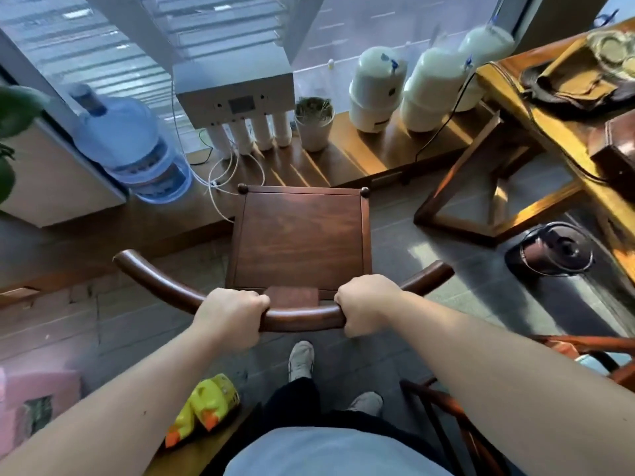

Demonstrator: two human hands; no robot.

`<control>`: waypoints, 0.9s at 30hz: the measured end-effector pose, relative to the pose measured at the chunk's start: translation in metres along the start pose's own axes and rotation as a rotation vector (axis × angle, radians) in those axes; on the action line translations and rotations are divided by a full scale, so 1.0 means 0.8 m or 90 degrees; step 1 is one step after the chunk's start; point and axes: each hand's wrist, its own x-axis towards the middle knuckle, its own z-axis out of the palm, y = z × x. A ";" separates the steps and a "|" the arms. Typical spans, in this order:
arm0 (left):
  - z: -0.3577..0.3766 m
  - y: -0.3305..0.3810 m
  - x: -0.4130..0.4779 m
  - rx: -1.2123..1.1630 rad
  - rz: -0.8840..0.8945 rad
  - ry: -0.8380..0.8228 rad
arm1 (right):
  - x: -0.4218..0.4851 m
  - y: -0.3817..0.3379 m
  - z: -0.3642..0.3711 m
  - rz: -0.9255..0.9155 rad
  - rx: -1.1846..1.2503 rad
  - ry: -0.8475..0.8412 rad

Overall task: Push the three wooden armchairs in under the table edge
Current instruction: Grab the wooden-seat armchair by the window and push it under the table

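Here both hands, left hand [229,316] and right hand [365,302], have fingers wrapped around the curved, glossy top rail of a dark wooden armchair [299,238], its square seat left of the golden-wood desk [546,132].

Both hands, left [231,316] and right [365,303], grip armchair [299,242] curved backrest; table [549,132] at right.
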 end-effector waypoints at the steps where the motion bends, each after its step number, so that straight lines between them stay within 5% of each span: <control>1: 0.002 -0.001 0.000 0.001 0.006 0.005 | 0.000 -0.001 0.000 0.003 0.000 0.006; 27: -0.054 0.152 0.089 0.121 0.222 -0.019 | -0.124 0.104 0.099 0.167 0.157 0.025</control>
